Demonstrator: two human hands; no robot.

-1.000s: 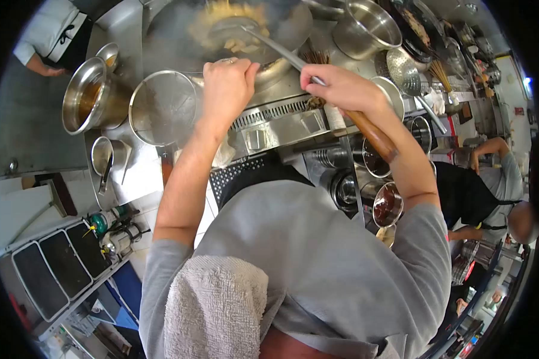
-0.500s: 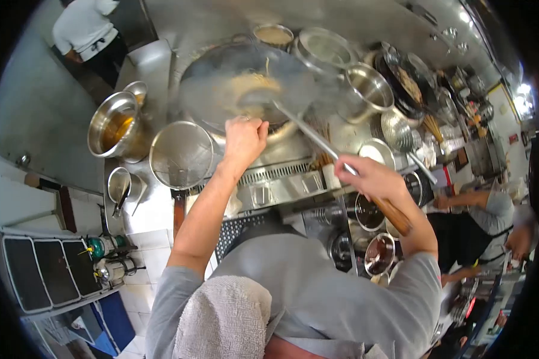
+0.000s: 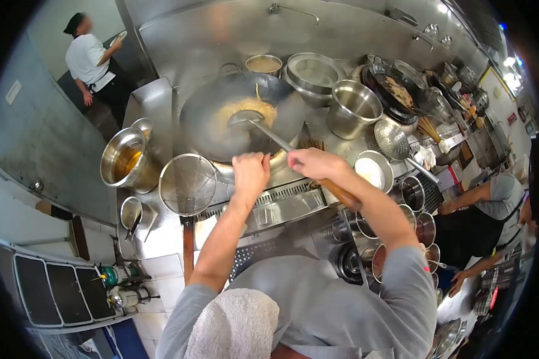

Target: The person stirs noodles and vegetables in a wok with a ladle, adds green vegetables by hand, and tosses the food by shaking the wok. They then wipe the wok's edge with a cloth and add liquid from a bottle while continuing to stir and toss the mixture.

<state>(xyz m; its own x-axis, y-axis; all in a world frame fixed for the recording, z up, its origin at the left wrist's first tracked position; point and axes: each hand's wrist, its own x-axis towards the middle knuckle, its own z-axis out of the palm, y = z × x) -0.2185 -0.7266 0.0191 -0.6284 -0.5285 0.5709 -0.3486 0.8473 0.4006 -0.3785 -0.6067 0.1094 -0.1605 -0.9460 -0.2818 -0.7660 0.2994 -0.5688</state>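
Observation:
A big dark wok sits on the burner in front of me with yellow noodles steaming inside. My left hand is closed on the wok's near rim. My right hand grips the long ladle where its steel shaft meets the wooden handle; the ladle's bowl rests in the noodles.
A wire strainer and a steel pot of oil stand left of the wok. Steel pots, bowls and a perforated skimmer crowd the right. One person stands far left, another works at right.
The view has tilted up, showing more of the wok and back wall. My right hand slid forward along the ladle, pushing its bowl into the noodles. My left hand stays on the wok rim.

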